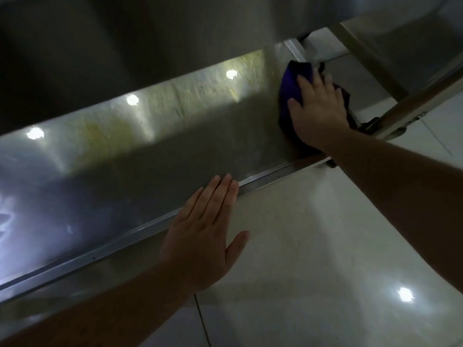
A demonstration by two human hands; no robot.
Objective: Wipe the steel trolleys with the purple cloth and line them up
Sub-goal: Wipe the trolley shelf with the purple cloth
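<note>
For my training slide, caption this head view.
Right hand presses purple cloth flat on steel trolley shelf; left hand open.

no readable text or labels

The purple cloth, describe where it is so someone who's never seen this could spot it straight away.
Follow the long steel trolley shelf to its far right end. There the right hand presses flat on the purple cloth, bunched against the steel. It is the only vivid-coloured, soft thing among grey metal and pale floor tiles.
</note>
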